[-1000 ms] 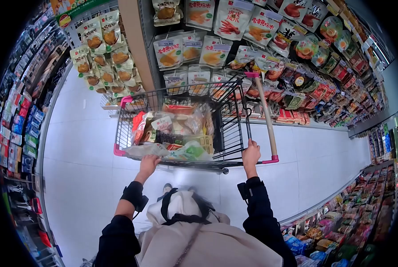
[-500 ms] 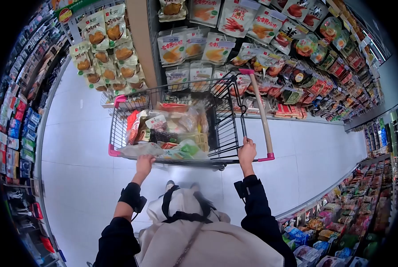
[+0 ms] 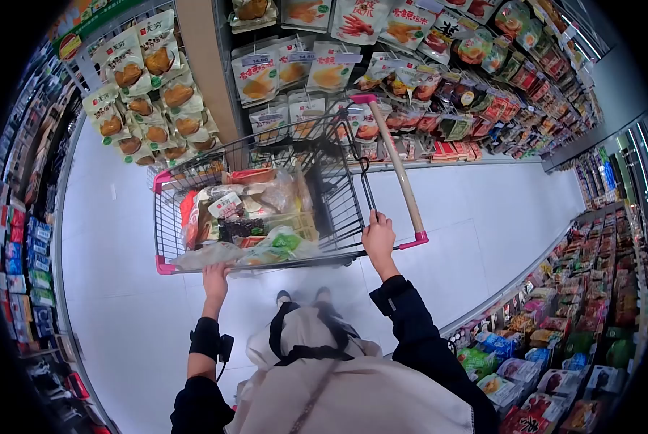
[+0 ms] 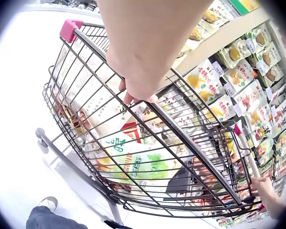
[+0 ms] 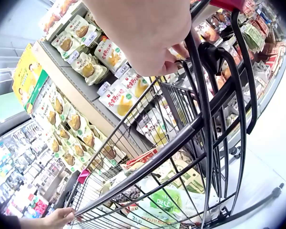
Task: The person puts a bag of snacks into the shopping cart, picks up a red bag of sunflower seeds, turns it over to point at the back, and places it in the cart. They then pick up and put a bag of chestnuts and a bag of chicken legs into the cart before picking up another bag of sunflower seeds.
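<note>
A wire shopping cart with pink corners (image 3: 164, 268) stands in front of the person, with bagged goods (image 3: 251, 210) heaped in it. The left hand (image 3: 214, 283) grips the near top rim close to the cart's left corner; in the left wrist view this hand (image 4: 138, 71) has its fingers curled over the rail (image 4: 195, 148). The right hand (image 3: 379, 239) holds the black wire frame at the cart's right end, beside the pale handle bar (image 3: 396, 166). In the right wrist view its fingers (image 5: 174, 59) curl at the black bars.
Hanging packets (image 3: 324, 69) fill the shelf beyond the cart, and more packets (image 3: 154, 101) hang left of a tan post (image 3: 206, 72). Shelves of goods (image 3: 555, 340) line the right side, others (image 3: 31, 253) the left. White floor (image 3: 461, 224) lies between them.
The cart and both hands have shifted left in the head view, and the cart is turned slightly. Both hands keep their grip.
</note>
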{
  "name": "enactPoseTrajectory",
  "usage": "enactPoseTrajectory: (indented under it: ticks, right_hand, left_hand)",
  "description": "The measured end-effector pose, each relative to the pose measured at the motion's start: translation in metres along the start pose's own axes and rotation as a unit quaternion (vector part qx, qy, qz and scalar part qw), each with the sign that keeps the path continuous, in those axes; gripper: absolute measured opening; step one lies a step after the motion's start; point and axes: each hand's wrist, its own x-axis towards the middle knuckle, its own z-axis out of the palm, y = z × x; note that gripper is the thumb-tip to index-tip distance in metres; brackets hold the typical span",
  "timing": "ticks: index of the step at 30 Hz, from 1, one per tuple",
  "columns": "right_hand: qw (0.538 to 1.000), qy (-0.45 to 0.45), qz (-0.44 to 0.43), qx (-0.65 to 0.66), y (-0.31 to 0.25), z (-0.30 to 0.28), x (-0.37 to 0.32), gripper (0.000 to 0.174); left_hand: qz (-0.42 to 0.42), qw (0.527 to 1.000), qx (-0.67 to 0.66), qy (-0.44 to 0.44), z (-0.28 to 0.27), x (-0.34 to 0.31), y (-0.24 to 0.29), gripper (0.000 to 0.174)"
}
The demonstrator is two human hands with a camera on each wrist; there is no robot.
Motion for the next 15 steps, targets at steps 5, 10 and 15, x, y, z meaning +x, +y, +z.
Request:
enactPoseTrajectory:
  ticks: [5,10,15]
  right_hand:
    - [1.000,0.011,-0.013,-0.002,-0.020,0.000,-0.008,0.044]
    - [1.000,0.011,-0.012,0.008,-0.038,0.007,-0.014,0.048]
    - [1.000,0.008,0.008,0.004,-0.052,0.010,-0.019,0.049]
  left_hand:
    - [0.000,1.000,0.010,0.005,-0.012,-0.008,-0.014,0.014]
    - [-0.002,1.000,0.003,0.002,-0.015,-0.013,-0.035,0.014]
    - [0.028,0.999,-0.013,0.026,-0.012,-0.016,-0.050,0.010]
